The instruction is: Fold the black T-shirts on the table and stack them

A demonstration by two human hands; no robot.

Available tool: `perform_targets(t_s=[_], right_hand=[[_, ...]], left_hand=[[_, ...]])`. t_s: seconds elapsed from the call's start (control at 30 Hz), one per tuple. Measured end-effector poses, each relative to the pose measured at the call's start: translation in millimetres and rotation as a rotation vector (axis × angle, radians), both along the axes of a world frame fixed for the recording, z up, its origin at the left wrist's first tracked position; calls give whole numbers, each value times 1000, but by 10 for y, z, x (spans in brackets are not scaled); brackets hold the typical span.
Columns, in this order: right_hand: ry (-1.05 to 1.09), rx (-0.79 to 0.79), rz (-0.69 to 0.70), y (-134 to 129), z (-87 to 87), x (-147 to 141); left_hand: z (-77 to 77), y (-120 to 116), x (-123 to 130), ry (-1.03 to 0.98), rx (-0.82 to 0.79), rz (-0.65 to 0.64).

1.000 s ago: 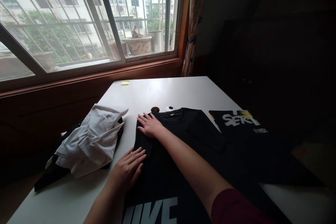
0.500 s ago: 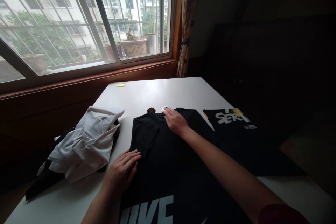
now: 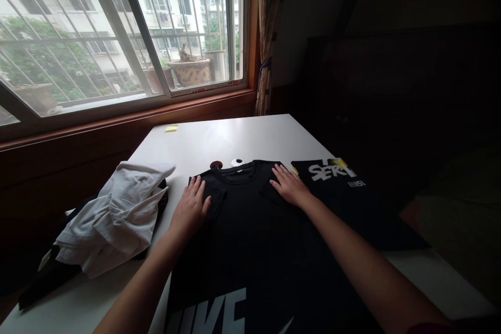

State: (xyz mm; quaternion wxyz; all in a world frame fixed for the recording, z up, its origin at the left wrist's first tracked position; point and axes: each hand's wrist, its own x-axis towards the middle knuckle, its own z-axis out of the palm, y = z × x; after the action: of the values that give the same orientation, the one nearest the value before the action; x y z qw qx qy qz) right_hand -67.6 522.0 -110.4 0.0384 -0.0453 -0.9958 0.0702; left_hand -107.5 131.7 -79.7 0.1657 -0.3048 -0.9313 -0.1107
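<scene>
A black T-shirt [image 3: 250,235] with large pale lettering near its lower front lies spread on the white table, collar toward the far side. My left hand [image 3: 192,201] rests on its left shoulder and sleeve, fingers stretched out. On the right shoulder lies my right hand [image 3: 288,186], flat with the fingers spread. Both sleeves are laid inward over the shirt's front. The shirt's bottom edge is out of view.
To the left, a crumpled white garment [image 3: 117,209] lies over dark clothing. A second black shirt [image 3: 352,209] with white and yellow print lies on the right. Beyond the collar are a brown disc [image 3: 216,165] and a white disc [image 3: 238,162]. A yellow note [image 3: 171,128] sits on the table [image 3: 250,133].
My right hand has moved from the collar to the right shoulder, uncovering the white disc and neckline. My left hand has slid up from the sleeve's lower edge to the left shoulder.
</scene>
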Motion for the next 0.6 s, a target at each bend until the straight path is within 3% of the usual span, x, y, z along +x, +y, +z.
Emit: perform_targets(t_s=[0.13,0.27,0.6], right_hand=[[-18,-1,5,-7,31,-3],[-20,-1,5,-3,22,11],[-21,5,13,-49,22,-47]], left_hand=[[-201,234,-211,-44,-129,117],[-349,205,-242,-62,-151,137],[-375,131,-275,-64,-151,155]])
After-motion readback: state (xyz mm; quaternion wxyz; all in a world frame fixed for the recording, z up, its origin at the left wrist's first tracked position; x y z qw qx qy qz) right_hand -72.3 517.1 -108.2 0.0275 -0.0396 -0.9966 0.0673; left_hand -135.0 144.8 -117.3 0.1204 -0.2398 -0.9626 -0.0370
